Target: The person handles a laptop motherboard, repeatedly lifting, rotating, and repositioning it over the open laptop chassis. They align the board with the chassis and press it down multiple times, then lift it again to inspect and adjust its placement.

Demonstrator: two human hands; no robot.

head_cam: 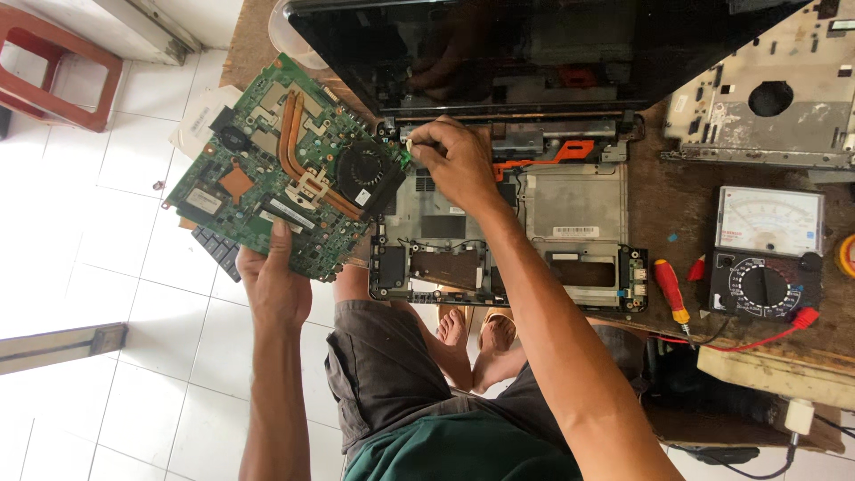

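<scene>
**Motherboard lifted off laptop base, both hands busy**

Left hand (274, 283) grips the green motherboard (285, 169) by its near edge, thumb on top, holding it tilted in the air past the bench's left edge, over the white tile floor. Copper heat pipes (292, 142) and black fan (363, 171) face up on it. Right hand (456, 160) is closed in a pinch on a small pale part (410, 141) right at the board's fan corner; what the part is, cannot tell. Under that hand the opened laptop base (570, 232) lies on the wooden bench (659, 205), its dark screen (534, 44) hinged back toward the far edge. Near the base's right end lies a red-and-yellow screwdriver (670, 289). Further right an analog multimeter (768, 254) with red lead. A grey laptop cover panel (766, 98) sits at the far right corner.
</scene>
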